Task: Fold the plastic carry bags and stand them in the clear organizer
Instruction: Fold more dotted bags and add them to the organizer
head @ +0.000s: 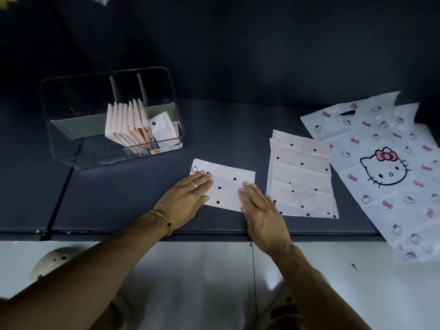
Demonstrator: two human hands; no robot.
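Note:
A folded white bag with dark dots [228, 181] lies flat on the dark table, near its front edge. My left hand [184, 198] presses on its left part with straight fingers. My right hand [260, 208] lies flat on its right lower corner. Behind and to the left stands the clear organizer [71, 148] with two dividers. Several folded pink bags [128, 125] stand in its middle compartment, and one folded dotted bag [163, 127] leans in the right one. A stack of flat dotted bags [301, 172] lies to the right of my hands.
Larger white bags printed with a cat face and pink bows [381, 163] spread over the table's right end and hang over its front edge. The table's front edge [214, 234] runs just below my wrists. A dark wall rises behind the table.

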